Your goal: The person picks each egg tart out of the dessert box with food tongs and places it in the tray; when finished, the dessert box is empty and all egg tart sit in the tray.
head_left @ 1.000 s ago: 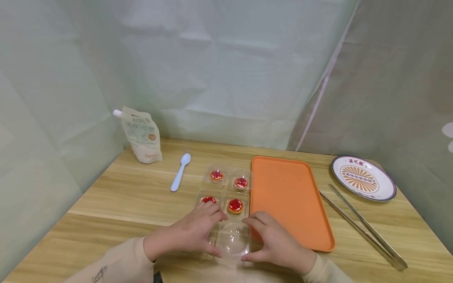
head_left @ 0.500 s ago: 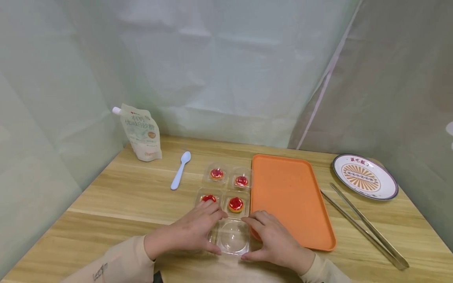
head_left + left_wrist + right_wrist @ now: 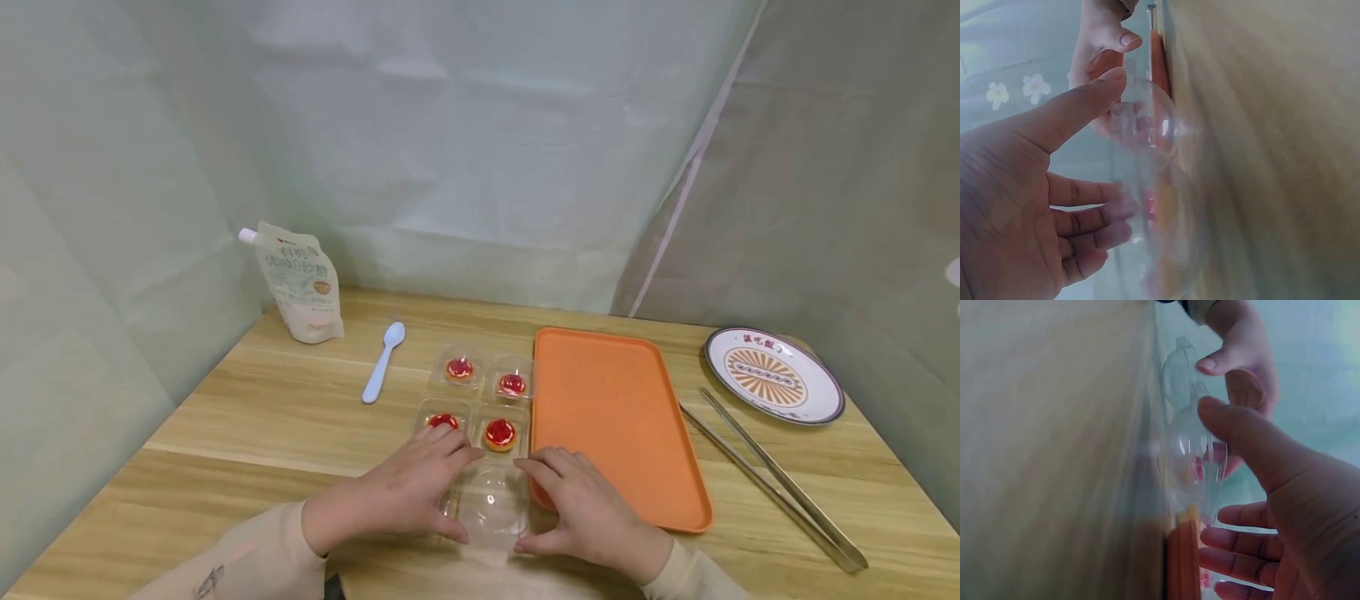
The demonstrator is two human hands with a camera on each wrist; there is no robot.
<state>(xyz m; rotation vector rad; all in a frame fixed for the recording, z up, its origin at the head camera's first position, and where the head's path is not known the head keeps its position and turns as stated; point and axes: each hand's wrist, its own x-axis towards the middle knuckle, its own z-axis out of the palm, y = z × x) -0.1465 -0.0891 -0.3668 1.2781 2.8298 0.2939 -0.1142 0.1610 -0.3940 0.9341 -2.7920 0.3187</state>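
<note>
A clear plastic pastry box with moulded cups lies in front of me in the head view. Red-topped tarts sit in several of its farther cups; the near right cup holds nothing. My left hand arches over the box's near left part, thumb by the near edge, hiding the cup below. On the other side, my right hand spreads its thumb and fingers along the right rim. Both wrist views show loosely extended fingers and thumb tips at the rim. Whether a lid covers the tarts is hard to tell.
An orange tray lies right against the box. Steel tongs and a patterned plate are farther right. A pale blue spoon and a spouted pouch stand at the back left. Cloth walls enclose the table.
The near part of the plastic box shifts very slightly and its rim looks fainter than half a second ago. Both hands stay nearly in place; the head view tilts a little.
</note>
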